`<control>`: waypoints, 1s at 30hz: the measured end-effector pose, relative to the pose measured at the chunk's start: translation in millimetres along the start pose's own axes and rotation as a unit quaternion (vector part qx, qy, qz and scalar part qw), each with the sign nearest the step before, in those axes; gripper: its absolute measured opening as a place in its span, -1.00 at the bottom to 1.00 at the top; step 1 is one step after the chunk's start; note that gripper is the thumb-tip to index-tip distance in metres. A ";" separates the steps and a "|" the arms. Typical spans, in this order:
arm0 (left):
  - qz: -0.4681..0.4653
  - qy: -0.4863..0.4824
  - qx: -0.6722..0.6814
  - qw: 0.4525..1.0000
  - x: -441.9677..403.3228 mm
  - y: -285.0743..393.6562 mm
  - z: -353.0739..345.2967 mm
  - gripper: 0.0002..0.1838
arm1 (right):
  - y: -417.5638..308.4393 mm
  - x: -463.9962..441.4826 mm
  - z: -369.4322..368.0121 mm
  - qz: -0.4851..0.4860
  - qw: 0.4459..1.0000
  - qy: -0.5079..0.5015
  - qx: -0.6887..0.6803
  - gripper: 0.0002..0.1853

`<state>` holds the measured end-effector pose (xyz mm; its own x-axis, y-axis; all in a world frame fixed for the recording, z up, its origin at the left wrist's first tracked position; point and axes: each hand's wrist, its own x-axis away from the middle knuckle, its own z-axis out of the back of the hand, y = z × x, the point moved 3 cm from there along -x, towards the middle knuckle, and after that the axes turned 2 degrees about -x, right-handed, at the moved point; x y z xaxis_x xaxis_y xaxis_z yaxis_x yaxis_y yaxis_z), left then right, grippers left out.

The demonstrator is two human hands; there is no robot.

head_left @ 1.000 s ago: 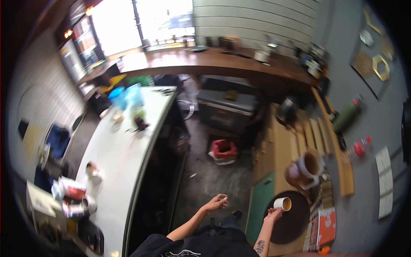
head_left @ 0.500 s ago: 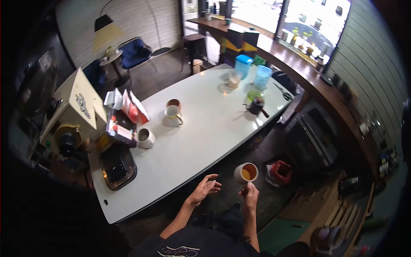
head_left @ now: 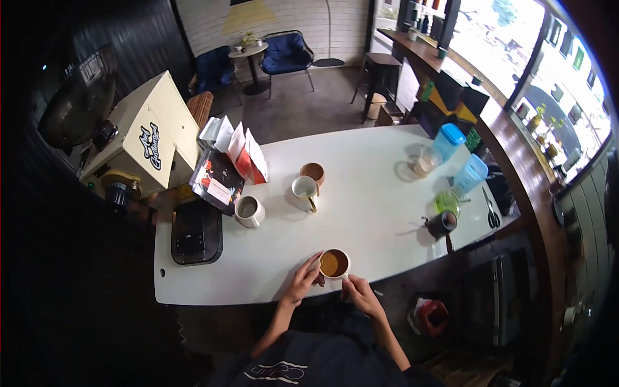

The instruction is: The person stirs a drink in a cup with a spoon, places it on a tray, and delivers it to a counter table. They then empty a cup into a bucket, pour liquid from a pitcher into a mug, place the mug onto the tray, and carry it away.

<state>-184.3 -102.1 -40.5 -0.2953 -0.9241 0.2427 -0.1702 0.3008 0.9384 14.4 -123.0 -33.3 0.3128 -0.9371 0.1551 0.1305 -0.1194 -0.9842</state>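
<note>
A white mug (head_left: 344,259) with a brown liquid (head_left: 333,264) inside is at the near edge of the white table (head_left: 387,213). My right hand (head_left: 362,296) grips its handle. Against the mug's left side rest the fingers of my left hand (head_left: 304,280), curved around it. Whether the mug's base touches the tabletop cannot be made out. Further in stand a white mug with a yellowish handle (head_left: 304,188), a brown cup (head_left: 314,171) behind it, and another pale mug (head_left: 249,211) to the left.
At left are a cream grinder-like machine (head_left: 151,138), a black tray-like scale (head_left: 196,233), a dark box (head_left: 219,180) and a red-white bag (head_left: 248,155). To the right sit a dark kettle (head_left: 441,224), scissors (head_left: 491,209), blue-lidded containers (head_left: 449,142) and a glass (head_left: 427,161).
My right hand has carried the mug from beside the table to its near edge. My left hand, open and apart before, now touches the mug. The view has turned right-to-left toward the table.
</note>
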 end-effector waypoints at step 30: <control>-0.055 0.274 -0.122 0.952 31.7 39.6 137.1 -0.34 | -21.8 -161.7 -117.8 -0.056 0.939 -0.336 -0.036 -0.58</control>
<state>-329.3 -87.2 -29.3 0.2580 -0.9512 0.1693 0.0725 0.1938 0.9784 -149.9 -7.5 -46.9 0.8273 -0.5013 0.2537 0.1424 -0.2498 -0.9578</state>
